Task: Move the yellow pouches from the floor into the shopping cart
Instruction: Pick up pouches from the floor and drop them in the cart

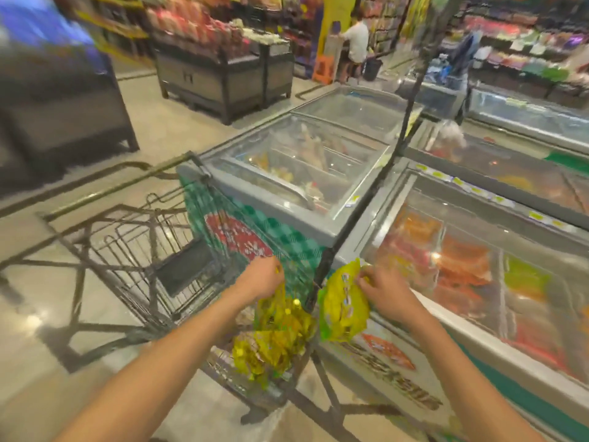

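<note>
Stretching beyond and to the right of both hands, glass-lidded chest freezers [471, 224] fill most of the view, with coloured packets blurred under their lids. One freezer's green checked side stands just beyond the left hand. The wire shopping cart [137, 250] stands on the pale tiled floor [165, 132], reaching away to the left of the left hand, its near end below both hands and close against the freezers.

A heap of yellow pouches [264, 352] lies below the left hand, seemingly inside the cart's near end; motion blur makes the wires hard to follow there. A large yellow pouch [342, 311] with green edging hangs just left of the right hand, beside the cart's dark upright bar. A second, crumpled yellow pouch [275, 306] dangles from the left hand down to the heap.

The right hand [387, 290] pinches the top edge of the large pouch, fingers curled. The left hand [263, 277] is closed around the top of the crumpled pouch, knuckles up.
</note>
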Tool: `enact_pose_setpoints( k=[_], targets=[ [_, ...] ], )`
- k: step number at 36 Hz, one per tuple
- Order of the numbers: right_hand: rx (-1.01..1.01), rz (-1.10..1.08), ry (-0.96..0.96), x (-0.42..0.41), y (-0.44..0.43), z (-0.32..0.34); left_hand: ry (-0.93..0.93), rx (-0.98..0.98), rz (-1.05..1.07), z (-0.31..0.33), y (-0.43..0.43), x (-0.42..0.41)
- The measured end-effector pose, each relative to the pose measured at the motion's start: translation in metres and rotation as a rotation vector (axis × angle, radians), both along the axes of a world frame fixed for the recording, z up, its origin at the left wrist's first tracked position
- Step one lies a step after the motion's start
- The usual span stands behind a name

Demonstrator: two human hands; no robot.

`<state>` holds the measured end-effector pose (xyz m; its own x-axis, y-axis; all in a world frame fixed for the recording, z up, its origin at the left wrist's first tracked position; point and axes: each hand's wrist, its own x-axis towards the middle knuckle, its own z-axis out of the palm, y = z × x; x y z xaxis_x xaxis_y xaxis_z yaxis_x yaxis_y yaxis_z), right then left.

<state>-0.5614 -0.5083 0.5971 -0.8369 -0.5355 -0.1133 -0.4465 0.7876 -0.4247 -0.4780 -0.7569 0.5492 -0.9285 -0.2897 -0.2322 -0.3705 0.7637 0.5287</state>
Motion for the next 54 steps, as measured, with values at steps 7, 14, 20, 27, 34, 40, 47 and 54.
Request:
enact_pose_setpoints(
  k=[7, 14, 20, 27, 34, 40, 47, 54],
  targets=[
    [0.055, 0.213, -0.029, -0.028, -0.099, -0.024, -0.041, 0.039, 0.252, -0.039, -0.056, 0.023],
    [0.133, 0.471, -0.111, -0.049, -0.197, -0.059, -0.132, 0.080, 0.454, -0.074, -0.084, 0.029],
    [0.273, 0.680, -0.200, -0.064, -0.259, -0.128, -0.262, 0.094, 0.526, -0.123, -0.098, 0.022],
    [0.382, 0.805, -0.302, -0.066, -0.305, -0.201, -0.412, 0.130, 0.549, -0.175, -0.107, 0.013],
    [0.534, 0.886, -0.391, -0.066, -0.338, -0.275, -0.522, 0.214, 0.708, -0.226, -0.121, 0.001],
    [0.607, 0.917, -0.456, -0.059, -0.348, -0.313, -0.636, 0.245, 0.756, -0.266, -0.122, -0.005],
    [0.663, 0.948, -0.471, -0.061, -0.361, -0.341, -0.688, 0.336, 0.860, -0.300, -0.120, -0.008],
    [0.632, 0.948, -0.528, -0.062, -0.368, -0.364, -0.662, 0.379, 0.947, -0.323, -0.127, -0.009]
  ],
)
